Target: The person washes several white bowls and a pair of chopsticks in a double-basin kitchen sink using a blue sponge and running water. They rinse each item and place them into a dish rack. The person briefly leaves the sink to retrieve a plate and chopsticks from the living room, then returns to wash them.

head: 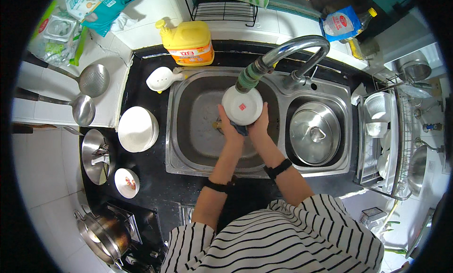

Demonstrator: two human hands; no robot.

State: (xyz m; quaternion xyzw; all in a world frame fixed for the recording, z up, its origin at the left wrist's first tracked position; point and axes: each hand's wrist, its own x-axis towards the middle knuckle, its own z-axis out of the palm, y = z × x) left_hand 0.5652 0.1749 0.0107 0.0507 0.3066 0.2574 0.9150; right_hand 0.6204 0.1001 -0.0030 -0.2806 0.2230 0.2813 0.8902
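Under the mouth of the curved chrome faucet (300, 46), a white bowl or dish (242, 111) is held over the large basin of the steel sink (198, 131). It has a small red mark in its middle. My left hand (230, 127) grips its left edge, and my right hand (260, 124) grips the right edge. A dark cloth (239, 128) shows between my hands, below the dish. Some food scraps lie near the drain, partly covered by my left hand. Whether water is running cannot be made out.
A lidded steel pot (315, 133) fills the small right basin. Left of the sink are stacked white plates (138, 129), a small bowl with scraps (127, 183) and a steel bowl with utensils (95, 149). Behind stands a yellow detergent jug (189, 42); a dish rack (382, 142) is at right.
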